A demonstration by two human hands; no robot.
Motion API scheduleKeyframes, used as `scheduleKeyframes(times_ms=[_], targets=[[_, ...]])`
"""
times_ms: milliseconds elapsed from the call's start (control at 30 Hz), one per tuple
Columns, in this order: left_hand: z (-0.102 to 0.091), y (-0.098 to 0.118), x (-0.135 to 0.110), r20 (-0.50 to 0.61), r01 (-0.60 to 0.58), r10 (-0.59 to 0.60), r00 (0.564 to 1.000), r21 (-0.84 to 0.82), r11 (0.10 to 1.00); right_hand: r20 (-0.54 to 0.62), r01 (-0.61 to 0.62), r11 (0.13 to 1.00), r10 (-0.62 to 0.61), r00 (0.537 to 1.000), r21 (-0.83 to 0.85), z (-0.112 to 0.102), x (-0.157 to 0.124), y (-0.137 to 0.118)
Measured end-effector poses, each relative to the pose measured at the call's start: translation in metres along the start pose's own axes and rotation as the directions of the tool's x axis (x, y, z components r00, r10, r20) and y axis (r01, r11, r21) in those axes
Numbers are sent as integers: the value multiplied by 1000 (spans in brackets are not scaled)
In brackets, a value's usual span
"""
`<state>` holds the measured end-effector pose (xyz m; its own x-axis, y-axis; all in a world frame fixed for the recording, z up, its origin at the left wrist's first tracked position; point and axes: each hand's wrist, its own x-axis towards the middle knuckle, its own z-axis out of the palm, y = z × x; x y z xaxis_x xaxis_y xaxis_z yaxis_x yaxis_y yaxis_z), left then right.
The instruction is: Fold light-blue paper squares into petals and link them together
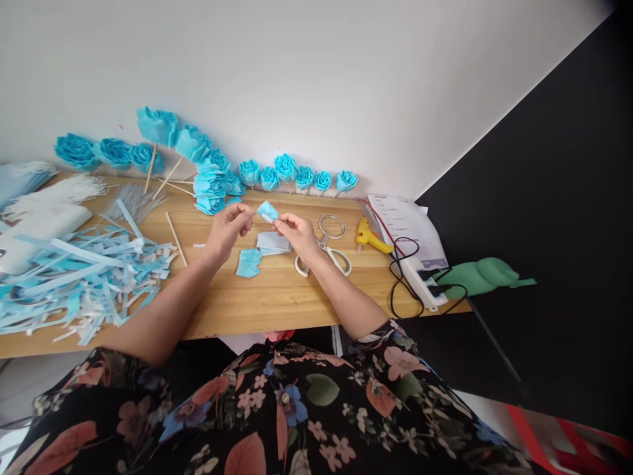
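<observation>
Both hands are raised a little above the wooden table (pixel 277 297). My left hand (pixel 228 229) and my right hand (pixel 297 232) pinch a small folded blue piece of fabric (pixel 268 211) between their fingertips, one at each end. Under the hands lie cut blue and white fabric pieces (pixel 258 254). White-handled scissors (pixel 327 245) lie just right of my right hand.
Blue fabric roses (pixel 297 177) on wooden sticks lean against the white wall. A heap of blue and white strips (pixel 84 277) covers the left of the table. A yellow glue gun (pixel 370 237), papers, a power strip (pixel 420 280) with black cable and a green object (pixel 477 277) sit at the right.
</observation>
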<state>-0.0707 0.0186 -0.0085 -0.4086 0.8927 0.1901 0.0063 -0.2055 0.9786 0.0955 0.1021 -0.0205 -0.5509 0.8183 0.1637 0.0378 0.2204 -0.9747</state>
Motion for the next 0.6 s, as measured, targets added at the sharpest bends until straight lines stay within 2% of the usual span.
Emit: scheduleKeyframes(times_ms=[67, 133, 267, 367, 600], targets=[[3, 1, -4, -26, -129, 136, 990, 170, 977, -8, -6, 1000, 6, 1000, 5, 0, 0, 1], [7, 2, -9, 15, -223, 232, 973, 343, 913, -11, -5, 1000, 5, 1000, 6, 1, -1, 0], [11, 0, -13, 118, -312, 299, 947, 562, 766, -11, -9, 1000, 9, 1000, 23, 2, -2, -3], [10, -5, -12, 101, -300, 305, 947, 617, 727, -20, -17, 999, 18, 1000, 41, 3, -4, -7], [8, -8, -10, 80, -281, 303, 950, 645, 710, 10, -40, 995, 39, 999, 87, 5, -5, -6]])
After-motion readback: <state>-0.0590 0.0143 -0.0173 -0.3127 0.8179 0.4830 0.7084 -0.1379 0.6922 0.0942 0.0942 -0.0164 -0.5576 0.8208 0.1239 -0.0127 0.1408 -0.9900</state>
